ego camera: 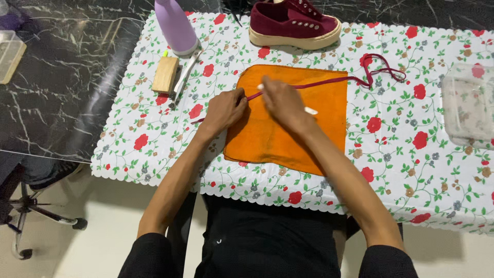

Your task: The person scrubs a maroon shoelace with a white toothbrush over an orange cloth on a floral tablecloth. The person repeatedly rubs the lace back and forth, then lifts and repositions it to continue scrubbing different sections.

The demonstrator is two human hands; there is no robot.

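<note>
Left hand: my left hand [225, 109] pinches the maroon shoelace [329, 82] near its left end, at the left edge of the orange cloth [298, 126].
Right hand: my right hand [282, 100] is closed around a thin white tool [311, 110] and presses down on the lace; I see only the tool's two pale tips poking out either side of the hand.
Shoelace: it runs flat along the cloth's top edge, then loops in a loose tangle on the tablecloth to the right; a short tail shows left of my left hand.
Hidden: where my fingers meet the lace is covered by the hands themselves, so I cannot see the tool's working end.
Shoe: a maroon sneaker [293, 21] with a cream sole sits at the far edge, its top cut off by the frame.
Bottle: a lilac bottle [175, 25], no label that I can make out, upper part cut off.
Beside the bottle: a wooden block [165, 74] and a slim metal tool [185, 73] I cannot identify.
Right edge: a clear plastic container [467, 105], hazy, contents unreadable.
Surface: a floral tablecloth [401, 154] on a dark marble table [62, 87].
</note>
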